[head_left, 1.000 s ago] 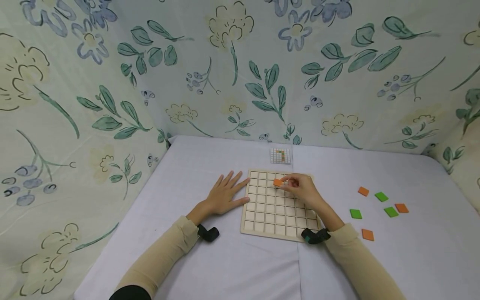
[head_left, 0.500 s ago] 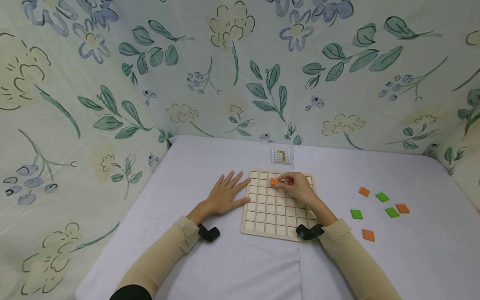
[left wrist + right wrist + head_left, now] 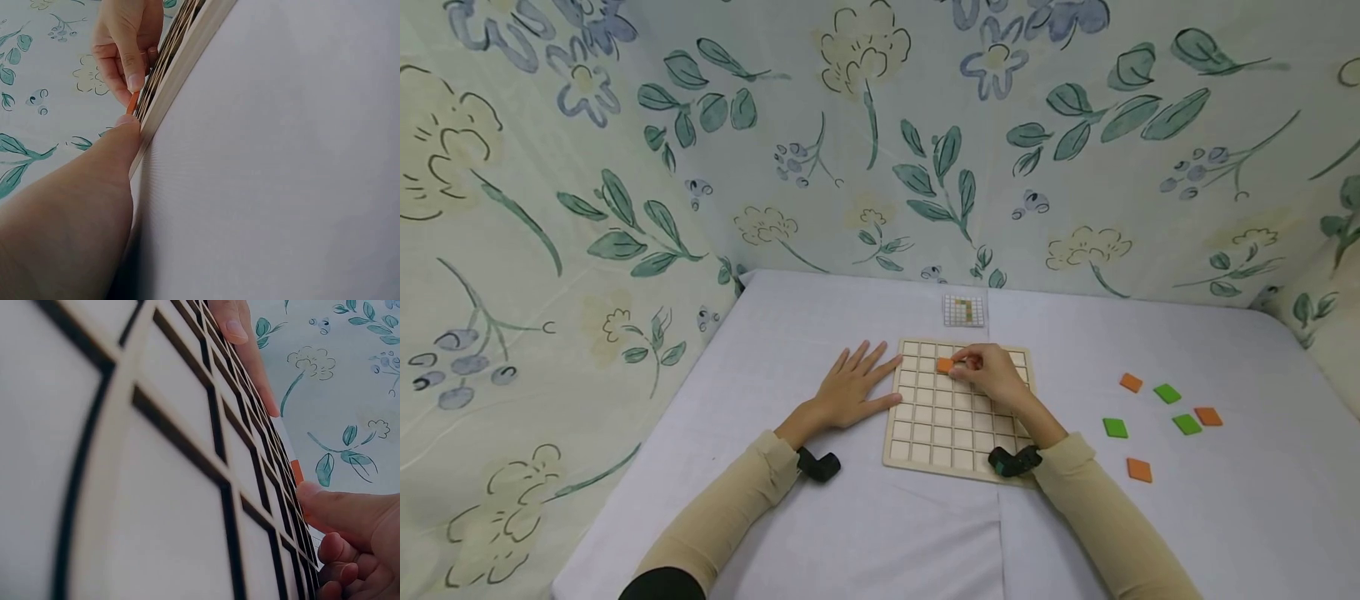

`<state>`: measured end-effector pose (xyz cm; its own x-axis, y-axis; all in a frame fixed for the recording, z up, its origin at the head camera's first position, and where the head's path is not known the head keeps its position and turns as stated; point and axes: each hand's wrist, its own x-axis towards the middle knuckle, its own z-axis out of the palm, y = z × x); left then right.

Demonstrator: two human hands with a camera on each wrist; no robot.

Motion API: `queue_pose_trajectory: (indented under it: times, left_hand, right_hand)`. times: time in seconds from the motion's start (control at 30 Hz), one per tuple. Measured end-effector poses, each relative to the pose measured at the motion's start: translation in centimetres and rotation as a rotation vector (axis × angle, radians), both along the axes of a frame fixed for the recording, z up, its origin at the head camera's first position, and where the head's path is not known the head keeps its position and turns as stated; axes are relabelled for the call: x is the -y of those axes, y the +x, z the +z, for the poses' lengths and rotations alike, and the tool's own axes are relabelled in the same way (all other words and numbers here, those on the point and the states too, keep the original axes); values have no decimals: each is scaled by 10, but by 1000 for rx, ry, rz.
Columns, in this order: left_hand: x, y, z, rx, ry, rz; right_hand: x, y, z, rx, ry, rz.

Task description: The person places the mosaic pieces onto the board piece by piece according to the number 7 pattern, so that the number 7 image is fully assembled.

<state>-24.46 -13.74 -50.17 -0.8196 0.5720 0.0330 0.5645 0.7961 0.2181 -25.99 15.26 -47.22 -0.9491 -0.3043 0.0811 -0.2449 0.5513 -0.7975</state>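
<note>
My right hand (image 3: 992, 372) pinches an orange square tile (image 3: 945, 365) between thumb and fingertips, close over the upper part of a wooden grid board (image 3: 931, 433). In the right wrist view only a sliver of the orange tile (image 3: 297, 470) shows past the thumb. The left wrist view catches the tile (image 3: 132, 102) edge-on, right at the grid's surface. With fingers spread, my left hand (image 3: 850, 390) lies flat on the cloth, its fingertips at the board's left edge. The rest of the board's right side is partly hidden under my right hand and wrist.
A small pattern card (image 3: 963, 311) with a coloured grid lies behind the board. Several loose tiles lie to the right, among them a green tile (image 3: 1116, 427) and an orange tile (image 3: 1138, 470). A floral curtain (image 3: 850, 150) rises behind the white-covered table (image 3: 820, 533).
My right hand has moved slightly left with the orange tile, bringing it over a cell farther left, then lower toward the board. The left hand stays in place.
</note>
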Motion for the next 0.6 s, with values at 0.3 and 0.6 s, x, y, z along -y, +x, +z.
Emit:
queue_pose_trajectory:
  times: [0.3,0.6]
  left_hand:
    - [-1,0,1,-4,8,-3]
    - [-1,0,0,-1,11,-1]
  right_hand:
    - [0,-1,-4,-11,3,-15]
    - [2,0,-3,-22,5,-21]
